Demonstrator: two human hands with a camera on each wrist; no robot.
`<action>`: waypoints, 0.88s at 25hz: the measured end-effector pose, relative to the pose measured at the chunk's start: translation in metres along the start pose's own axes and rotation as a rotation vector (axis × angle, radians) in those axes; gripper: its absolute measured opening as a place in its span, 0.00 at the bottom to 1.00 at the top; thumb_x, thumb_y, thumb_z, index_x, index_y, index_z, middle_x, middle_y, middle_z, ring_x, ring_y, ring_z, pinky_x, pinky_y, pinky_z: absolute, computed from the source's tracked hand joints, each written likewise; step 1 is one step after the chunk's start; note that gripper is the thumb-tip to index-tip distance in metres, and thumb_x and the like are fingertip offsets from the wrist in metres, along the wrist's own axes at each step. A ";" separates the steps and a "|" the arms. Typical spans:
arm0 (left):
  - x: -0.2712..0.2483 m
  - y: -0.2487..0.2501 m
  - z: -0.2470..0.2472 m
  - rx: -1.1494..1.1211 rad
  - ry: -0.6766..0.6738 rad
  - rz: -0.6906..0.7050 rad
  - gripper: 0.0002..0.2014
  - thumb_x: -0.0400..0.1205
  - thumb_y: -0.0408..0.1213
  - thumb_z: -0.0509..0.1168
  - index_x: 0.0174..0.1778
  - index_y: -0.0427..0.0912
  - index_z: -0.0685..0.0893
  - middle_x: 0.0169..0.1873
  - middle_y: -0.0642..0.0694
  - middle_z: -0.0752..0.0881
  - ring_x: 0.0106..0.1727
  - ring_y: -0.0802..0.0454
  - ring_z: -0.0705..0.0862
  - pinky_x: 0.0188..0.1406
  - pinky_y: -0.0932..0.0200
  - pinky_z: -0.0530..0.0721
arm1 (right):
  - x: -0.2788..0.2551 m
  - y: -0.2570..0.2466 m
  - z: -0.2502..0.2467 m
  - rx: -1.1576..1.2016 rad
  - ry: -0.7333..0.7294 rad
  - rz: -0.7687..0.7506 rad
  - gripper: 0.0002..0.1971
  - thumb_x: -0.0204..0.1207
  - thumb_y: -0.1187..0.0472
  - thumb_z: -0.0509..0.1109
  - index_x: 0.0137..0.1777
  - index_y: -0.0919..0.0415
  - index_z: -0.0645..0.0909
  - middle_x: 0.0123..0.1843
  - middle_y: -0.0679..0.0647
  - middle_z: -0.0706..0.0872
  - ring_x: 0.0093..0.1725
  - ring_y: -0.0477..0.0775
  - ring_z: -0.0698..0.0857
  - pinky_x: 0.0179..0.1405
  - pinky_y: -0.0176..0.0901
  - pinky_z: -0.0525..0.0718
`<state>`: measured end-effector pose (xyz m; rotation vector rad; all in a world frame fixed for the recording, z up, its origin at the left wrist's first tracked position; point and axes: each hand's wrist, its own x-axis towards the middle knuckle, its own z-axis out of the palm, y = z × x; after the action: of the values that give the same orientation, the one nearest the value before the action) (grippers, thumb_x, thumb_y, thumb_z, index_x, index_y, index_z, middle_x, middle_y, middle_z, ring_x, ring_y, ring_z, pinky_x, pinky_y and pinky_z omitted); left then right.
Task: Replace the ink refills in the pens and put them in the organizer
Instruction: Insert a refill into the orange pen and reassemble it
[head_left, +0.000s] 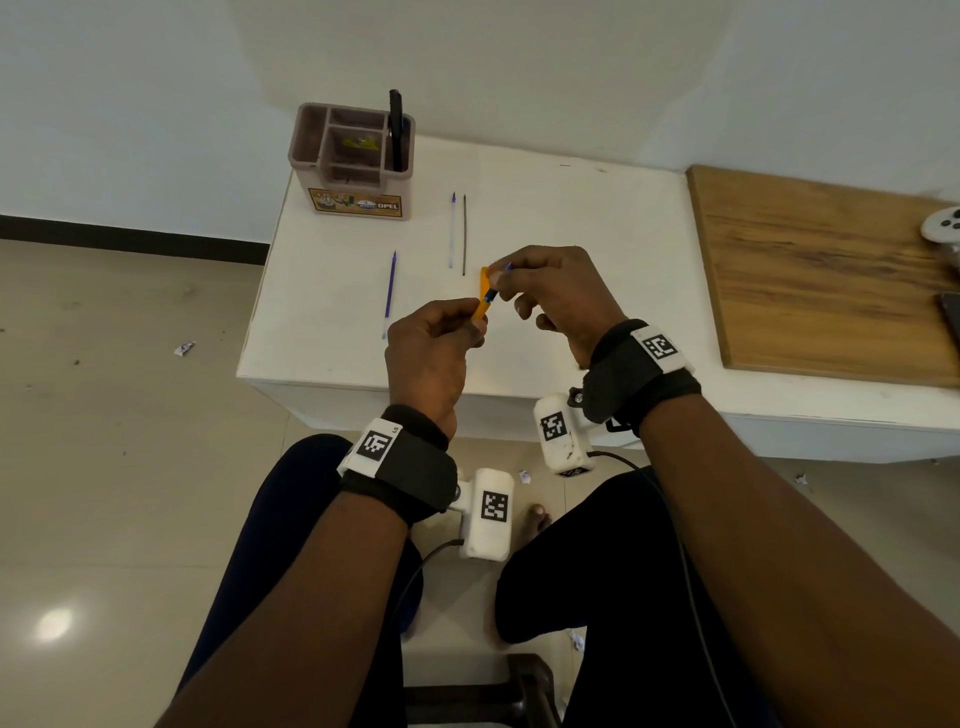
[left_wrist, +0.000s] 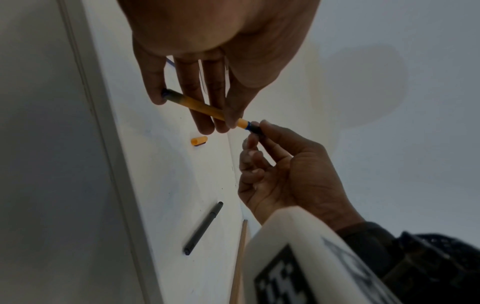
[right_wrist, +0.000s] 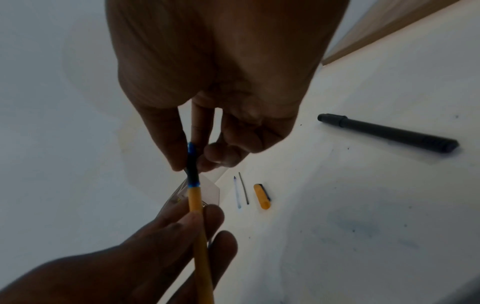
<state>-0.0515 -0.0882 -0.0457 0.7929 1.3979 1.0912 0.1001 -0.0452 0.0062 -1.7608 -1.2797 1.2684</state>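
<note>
My left hand (head_left: 475, 322) grips the orange pen barrel (left_wrist: 205, 108) above the white table (head_left: 571, 208). The right hand (head_left: 498, 286) pinches the blue-black tip section (right_wrist: 192, 164) at the barrel's front end. The pen's orange cap (right_wrist: 262, 196) lies on the table beside a clear refill (head_left: 452, 228) and a dark refill (head_left: 464, 234). A blue refill (head_left: 389, 293) lies further left. The brown organizer (head_left: 353, 156) stands at the table's far left corner with a black pen (head_left: 396, 130) upright in it. A second black pen (right_wrist: 387, 132) lies on the table, hidden in the head view.
A wooden board (head_left: 821, 270) covers the table's right side, with a white game controller (head_left: 943, 231) at its far edge. The table's near edge (head_left: 363, 387) is just in front of my knees. Paper scraps lie on the tiled floor (head_left: 130, 415).
</note>
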 end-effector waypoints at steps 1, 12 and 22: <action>0.000 0.000 0.000 -0.005 0.000 -0.002 0.11 0.83 0.28 0.75 0.60 0.40 0.94 0.47 0.44 0.96 0.49 0.47 0.94 0.67 0.44 0.91 | -0.001 0.001 -0.001 -0.007 0.003 -0.029 0.05 0.78 0.59 0.77 0.48 0.60 0.93 0.38 0.51 0.89 0.34 0.48 0.81 0.30 0.37 0.76; 0.000 -0.001 0.001 -0.038 0.000 0.001 0.11 0.83 0.31 0.76 0.61 0.43 0.94 0.47 0.47 0.96 0.50 0.48 0.95 0.54 0.60 0.88 | 0.000 0.003 0.008 0.030 0.070 0.001 0.17 0.77 0.44 0.80 0.51 0.59 0.90 0.40 0.52 0.89 0.35 0.49 0.83 0.36 0.42 0.80; 0.001 -0.001 0.001 -0.046 0.003 0.009 0.11 0.84 0.31 0.76 0.62 0.42 0.94 0.47 0.46 0.96 0.48 0.50 0.94 0.48 0.66 0.87 | 0.000 0.009 0.012 0.114 0.071 -0.092 0.07 0.80 0.58 0.79 0.49 0.61 0.90 0.48 0.62 0.94 0.40 0.47 0.87 0.41 0.42 0.86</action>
<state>-0.0503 -0.0877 -0.0464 0.7653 1.3684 1.1281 0.0920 -0.0489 -0.0053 -1.6334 -1.2102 1.1928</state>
